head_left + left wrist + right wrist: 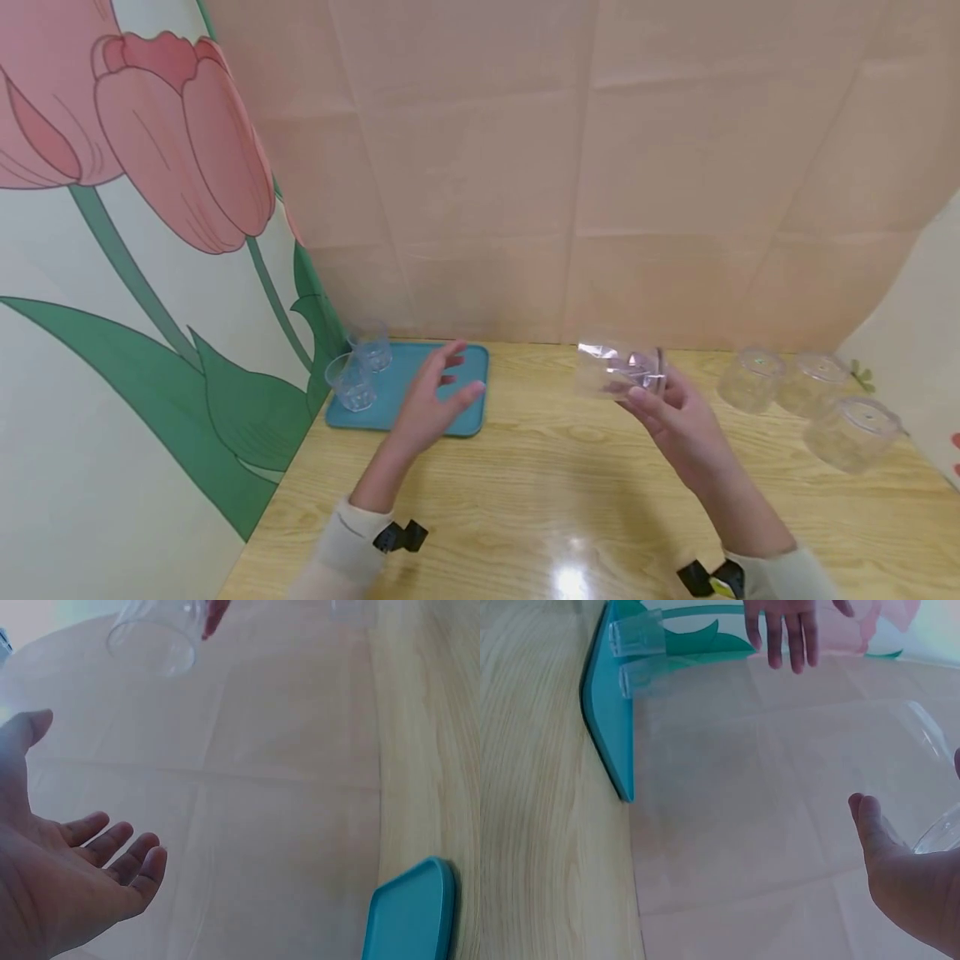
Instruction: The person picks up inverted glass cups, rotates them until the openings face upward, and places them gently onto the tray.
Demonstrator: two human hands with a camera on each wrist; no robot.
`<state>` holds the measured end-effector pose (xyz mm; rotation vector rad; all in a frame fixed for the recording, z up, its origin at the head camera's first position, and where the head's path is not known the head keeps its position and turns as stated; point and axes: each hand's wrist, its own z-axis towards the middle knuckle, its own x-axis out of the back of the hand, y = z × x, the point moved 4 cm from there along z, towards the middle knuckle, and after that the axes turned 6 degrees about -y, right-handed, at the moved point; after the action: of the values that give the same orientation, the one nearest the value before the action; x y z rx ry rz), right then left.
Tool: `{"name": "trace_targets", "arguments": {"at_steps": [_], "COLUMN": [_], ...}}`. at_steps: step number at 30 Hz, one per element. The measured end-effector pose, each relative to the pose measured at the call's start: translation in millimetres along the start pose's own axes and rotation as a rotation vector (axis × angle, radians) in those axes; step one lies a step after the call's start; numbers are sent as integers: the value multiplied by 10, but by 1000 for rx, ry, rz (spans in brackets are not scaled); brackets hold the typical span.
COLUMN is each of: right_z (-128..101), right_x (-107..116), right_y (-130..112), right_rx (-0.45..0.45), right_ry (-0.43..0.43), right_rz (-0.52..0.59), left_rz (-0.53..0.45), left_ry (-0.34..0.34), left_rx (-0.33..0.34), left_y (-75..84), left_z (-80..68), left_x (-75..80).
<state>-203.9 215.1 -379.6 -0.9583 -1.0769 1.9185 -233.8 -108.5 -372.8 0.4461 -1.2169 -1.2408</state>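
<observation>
My right hand [686,429] grips a clear drinking glass [600,372] by its base, above the table. The glass lies sideways in the air, its mouth facing left; its rim shows at the top of the left wrist view. My left hand [429,402] hangs over the right part of a blue tray [405,358], fingers spread loosely and holding nothing. Two clear glasses, a front one [352,385] and a rear one [372,346], stand upright on the tray's left side. In the right wrist view, part of the held glass [922,735] runs out of frame.
Three clear glasses stand upside down at the table's right: a left one [752,382], a middle one [812,386] and a front one [853,437]. The wooden table [510,500] meets a pinkish cloth backdrop [480,183] behind and a tulip-painted wall [180,150] at left.
</observation>
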Motion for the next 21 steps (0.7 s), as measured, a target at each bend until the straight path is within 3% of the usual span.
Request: {"name": "trace_targets", "arguments": {"at_steps": [21], "right_z": [52], "right_x": [-333], "right_y": [170], "right_rx": [-75], "right_ry": [-51], "right_rz": [-25], "left_rz": [-117], "left_ry": [-147], "left_rx": [-59], "left_y": [184], "left_z": [-29], "left_x": [-344]}}
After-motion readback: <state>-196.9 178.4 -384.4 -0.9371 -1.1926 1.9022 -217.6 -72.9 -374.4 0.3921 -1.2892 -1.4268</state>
